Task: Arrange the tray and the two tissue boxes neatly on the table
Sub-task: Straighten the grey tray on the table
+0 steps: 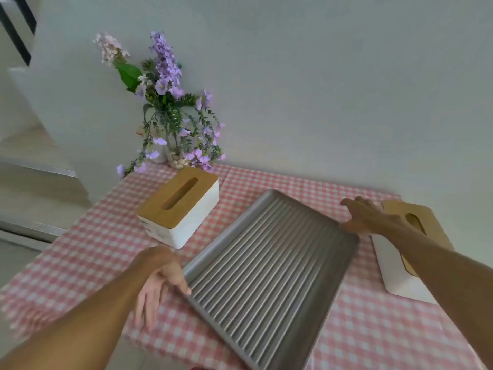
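A grey ribbed tray (266, 263) lies at an angle on the pink checked tablecloth. My left hand (160, 284) touches its near left edge, thumb on the rim and fingers spread below it. My right hand (365, 217) rests on the tray's far right corner with fingers apart. A white tissue box with a wooden lid (181, 206) stands left of the tray. The second tissue box (400, 265) sits at the right, partly hidden by my right forearm.
A glass vase of purple flowers (170, 124) stands at the table's back left corner against the white wall. The table's left edge (66, 249) drops to a light floor. The checked cloth (373, 329) runs on to the near right.
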